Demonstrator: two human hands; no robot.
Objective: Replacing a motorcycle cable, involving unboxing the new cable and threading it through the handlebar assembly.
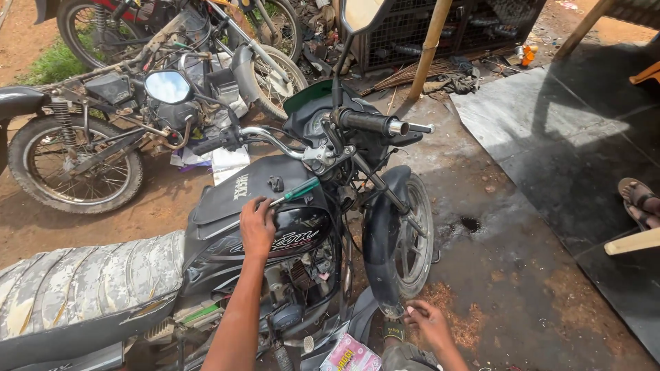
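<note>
A black motorcycle (385, 227) stands before me, its front wheel (412, 240) turned right. My left hand (256, 227) rests on top of the black fuel tank (289, 233) and grips a green-handled screwdriver (301, 189), whose handle points up towards the handlebar (368, 122). My right hand (426, 321) is low beside the front tyre, above the dirt, fingers loosely apart with nothing seen in it. A small yellow-and-black object (395, 331) lies just left of its fingertips. The camouflage-pattern seat (82, 282) stretches to the left.
Another stripped motorcycle (89, 130) stands at the left with a round mirror (167, 86). A dark mat (570, 137) covers the ground at the right, where a sandalled foot (639, 199) shows. A wooden pole (426, 51) and a wire cage (440, 27) stand behind. A pink packet (347, 356) lies below.
</note>
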